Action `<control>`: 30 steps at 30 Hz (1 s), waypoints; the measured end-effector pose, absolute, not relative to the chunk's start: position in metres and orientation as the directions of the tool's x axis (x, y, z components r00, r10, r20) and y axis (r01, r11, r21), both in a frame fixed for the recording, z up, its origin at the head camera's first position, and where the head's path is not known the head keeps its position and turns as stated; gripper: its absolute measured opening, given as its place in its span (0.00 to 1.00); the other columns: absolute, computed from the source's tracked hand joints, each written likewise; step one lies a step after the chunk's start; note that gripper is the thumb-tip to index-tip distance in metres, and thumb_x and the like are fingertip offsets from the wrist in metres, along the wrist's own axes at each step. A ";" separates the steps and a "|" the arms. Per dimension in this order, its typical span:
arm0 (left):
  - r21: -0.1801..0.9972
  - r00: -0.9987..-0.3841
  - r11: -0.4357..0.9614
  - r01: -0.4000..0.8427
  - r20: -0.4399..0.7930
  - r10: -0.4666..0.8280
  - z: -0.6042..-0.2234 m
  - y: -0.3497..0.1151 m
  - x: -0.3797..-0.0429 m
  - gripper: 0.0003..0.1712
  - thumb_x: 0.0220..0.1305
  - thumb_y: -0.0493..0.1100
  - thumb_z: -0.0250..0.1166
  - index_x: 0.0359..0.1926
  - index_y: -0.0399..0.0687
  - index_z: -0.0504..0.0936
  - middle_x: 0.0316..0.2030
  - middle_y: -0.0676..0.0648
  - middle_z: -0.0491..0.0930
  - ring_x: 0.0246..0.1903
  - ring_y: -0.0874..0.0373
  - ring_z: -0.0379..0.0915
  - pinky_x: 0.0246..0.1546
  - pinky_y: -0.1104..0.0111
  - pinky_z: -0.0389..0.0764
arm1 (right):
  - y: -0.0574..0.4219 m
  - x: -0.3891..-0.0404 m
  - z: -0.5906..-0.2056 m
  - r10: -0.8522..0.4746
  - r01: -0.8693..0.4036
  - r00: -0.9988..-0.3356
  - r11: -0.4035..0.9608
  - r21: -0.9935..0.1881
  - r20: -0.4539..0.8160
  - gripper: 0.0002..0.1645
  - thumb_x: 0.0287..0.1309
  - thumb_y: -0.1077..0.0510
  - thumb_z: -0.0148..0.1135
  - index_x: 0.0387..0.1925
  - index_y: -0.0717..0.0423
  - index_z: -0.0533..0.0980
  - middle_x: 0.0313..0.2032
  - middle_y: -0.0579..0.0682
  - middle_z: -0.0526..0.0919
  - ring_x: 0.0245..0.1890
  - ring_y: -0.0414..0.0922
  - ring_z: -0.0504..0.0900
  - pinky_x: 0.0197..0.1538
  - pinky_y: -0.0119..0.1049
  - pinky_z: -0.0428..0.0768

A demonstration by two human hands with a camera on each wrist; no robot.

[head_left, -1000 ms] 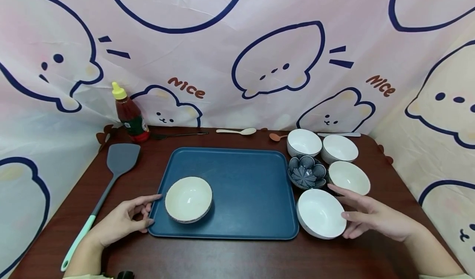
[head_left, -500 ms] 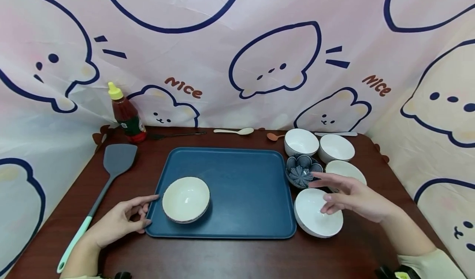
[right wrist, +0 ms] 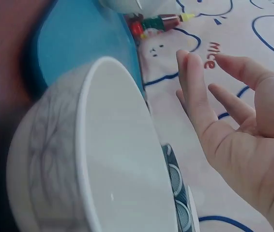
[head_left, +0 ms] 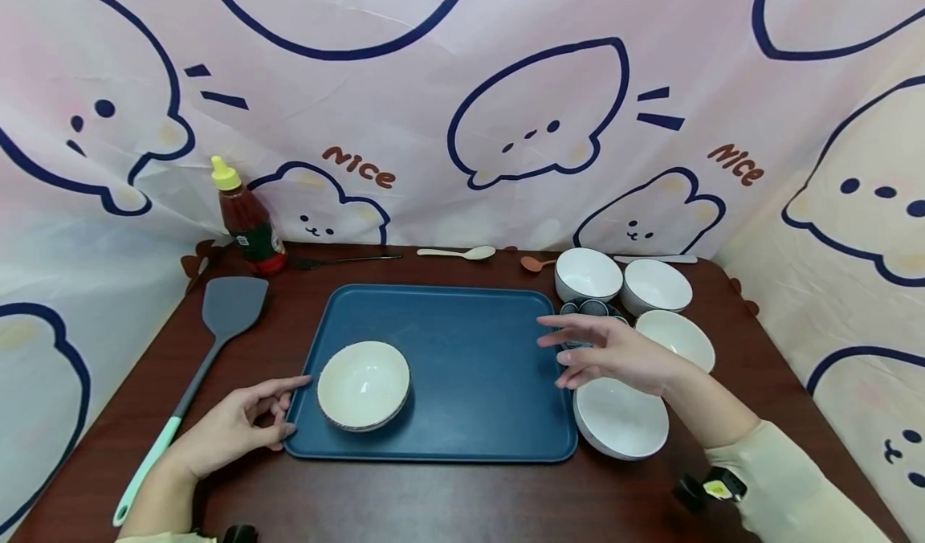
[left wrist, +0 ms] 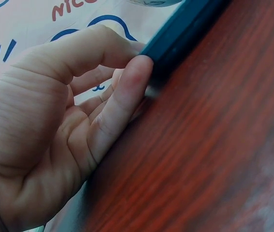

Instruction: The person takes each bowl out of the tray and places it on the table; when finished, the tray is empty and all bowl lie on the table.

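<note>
My left hand (head_left: 234, 426) holds the left edge of the blue tray (head_left: 470, 366). In the left wrist view, thumb and index finger meet the tray's rim (left wrist: 175, 41) at a corner. A cream bowl (head_left: 364, 386) stands on the tray's left part. My right hand (head_left: 614, 354) hovers with spread fingers over the tray's right edge, holding nothing. Beneath it, a dark blue petal-shaped bowl (head_left: 595, 308) is mostly hidden. The near white bowl (head_left: 621, 422) sits beside the tray, partly under the hand; the right wrist view shows grey branch patterns on its outside.
Three more white bowls, the back one (head_left: 588, 276), another (head_left: 656, 286) and a third (head_left: 682, 338), stand at the right. Along the back lie a cream spoon (head_left: 462, 253), a brown spoon (head_left: 535, 264) and a dark fork (head_left: 340, 260). A sauce bottle (head_left: 249, 226) and grey spatula (head_left: 231, 310) stand left.
My right hand has left the near white bowl's right rim and moved left, over the petal-shaped bowl to the tray's edge. My left hand stays at the tray.
</note>
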State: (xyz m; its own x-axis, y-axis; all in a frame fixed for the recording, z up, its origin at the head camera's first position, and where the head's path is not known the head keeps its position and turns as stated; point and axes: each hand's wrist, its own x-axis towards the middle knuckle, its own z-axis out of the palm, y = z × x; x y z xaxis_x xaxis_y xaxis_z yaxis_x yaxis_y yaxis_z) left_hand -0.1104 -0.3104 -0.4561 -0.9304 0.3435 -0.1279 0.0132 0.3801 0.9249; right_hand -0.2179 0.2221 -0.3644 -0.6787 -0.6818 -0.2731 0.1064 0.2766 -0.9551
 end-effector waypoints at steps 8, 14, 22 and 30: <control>0.928 -0.928 0.371 0.024 -0.118 0.353 -0.458 -0.308 -0.113 0.36 0.64 0.37 0.68 0.70 0.36 0.66 0.38 0.41 0.71 0.35 0.62 0.75 0.30 0.62 0.85 | 0.195 -0.228 -0.372 -0.707 0.129 -0.645 0.272 -0.954 -0.289 0.38 0.68 0.56 0.62 0.75 0.49 0.60 0.70 0.66 0.65 0.46 0.55 0.88 0.50 0.47 0.85; 0.933 -0.928 0.358 0.029 -0.108 0.358 -0.457 -0.311 -0.112 0.37 0.64 0.37 0.68 0.70 0.34 0.65 0.37 0.42 0.71 0.34 0.61 0.75 0.29 0.61 0.85 | 0.161 -0.235 -0.379 -0.738 0.155 -0.613 0.237 -0.959 -0.282 0.38 0.67 0.57 0.63 0.75 0.49 0.60 0.69 0.67 0.65 0.45 0.54 0.88 0.51 0.48 0.85; 0.933 -0.927 0.358 0.049 -0.091 0.364 -0.459 -0.313 -0.111 0.36 0.64 0.36 0.67 0.70 0.34 0.65 0.37 0.43 0.71 0.33 0.60 0.75 0.29 0.62 0.85 | 0.118 -0.241 -0.383 -0.761 0.176 -0.569 0.256 -0.951 -0.311 0.39 0.67 0.58 0.63 0.75 0.50 0.60 0.68 0.65 0.68 0.45 0.53 0.88 0.50 0.47 0.85; 0.926 -0.928 0.374 0.043 -0.101 0.358 -0.456 -0.312 -0.111 0.35 0.65 0.37 0.67 0.70 0.35 0.65 0.38 0.43 0.71 0.34 0.61 0.75 0.29 0.62 0.85 | 0.080 -0.236 -0.392 -0.782 0.197 -0.516 0.289 -0.937 -0.350 0.38 0.68 0.59 0.62 0.75 0.50 0.60 0.66 0.64 0.70 0.43 0.52 0.88 0.50 0.46 0.85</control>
State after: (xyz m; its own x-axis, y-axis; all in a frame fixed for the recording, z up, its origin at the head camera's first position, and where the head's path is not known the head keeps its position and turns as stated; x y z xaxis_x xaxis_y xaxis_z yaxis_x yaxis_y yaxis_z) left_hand -0.1109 -0.3115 -0.4559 -0.9283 0.3578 -0.1013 0.0431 0.3742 0.9263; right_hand -0.2364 0.0798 -0.3916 -0.5162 -0.7816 -0.3502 0.1972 0.2895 -0.9366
